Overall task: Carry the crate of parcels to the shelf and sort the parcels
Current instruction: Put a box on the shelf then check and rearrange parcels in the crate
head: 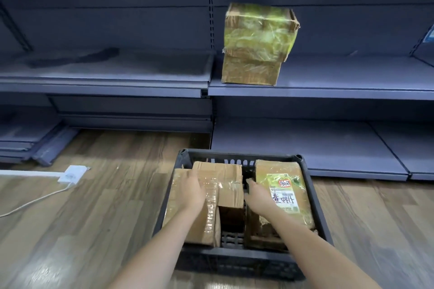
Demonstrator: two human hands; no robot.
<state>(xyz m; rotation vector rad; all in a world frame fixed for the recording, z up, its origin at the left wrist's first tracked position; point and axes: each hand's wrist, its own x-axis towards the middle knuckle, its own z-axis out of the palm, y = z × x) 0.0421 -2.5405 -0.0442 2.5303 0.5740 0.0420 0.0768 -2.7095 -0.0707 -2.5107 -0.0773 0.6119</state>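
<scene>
While both hands, the left hand (195,191) and right hand (257,196), are spread flat and grip nothing, the small brown taped cardboard parcel (229,185) between them could be fumbled and jammed inside the dark slotted plastic crate (314,204).

Dim, cool light leaves the shelf (328,73) bays bluish and dark in their upper recesses. A pale glare smears the floor (47,270) at lower left. Shelf lines bow toward the edges, and the lower corners blur.
</scene>
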